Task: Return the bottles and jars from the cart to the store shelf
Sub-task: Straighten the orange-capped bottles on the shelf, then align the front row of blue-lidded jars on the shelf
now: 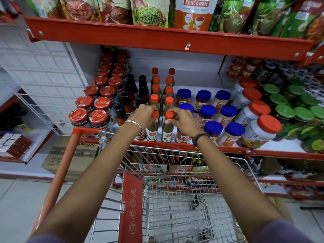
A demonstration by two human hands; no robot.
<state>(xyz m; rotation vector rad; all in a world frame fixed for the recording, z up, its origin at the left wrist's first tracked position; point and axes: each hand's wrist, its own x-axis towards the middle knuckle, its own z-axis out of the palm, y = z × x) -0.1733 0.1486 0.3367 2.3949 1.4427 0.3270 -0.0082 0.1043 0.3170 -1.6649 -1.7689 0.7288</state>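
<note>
Two green sauce bottles with orange caps stand at the front edge of the red store shelf (228, 149). My left hand (142, 116) grips the neck of the left bottle (152, 130). My right hand (182, 121) grips the cap and neck of the right bottle (167, 131). Both bottles are upright, at the head of two rows of like bottles running back. The wire cart (175, 199) sits below my arms, and its basket shows no bottles.
Red-lidded jars (98, 118) fill the shelf to the left, blue-lidded jars (213, 128) and white jam jars (261, 130) to the right. Pouches hang on the upper shelf (157, 37). The cart's orange handle (59, 174) runs at lower left. A cardboard box (70, 158) sits on the floor.
</note>
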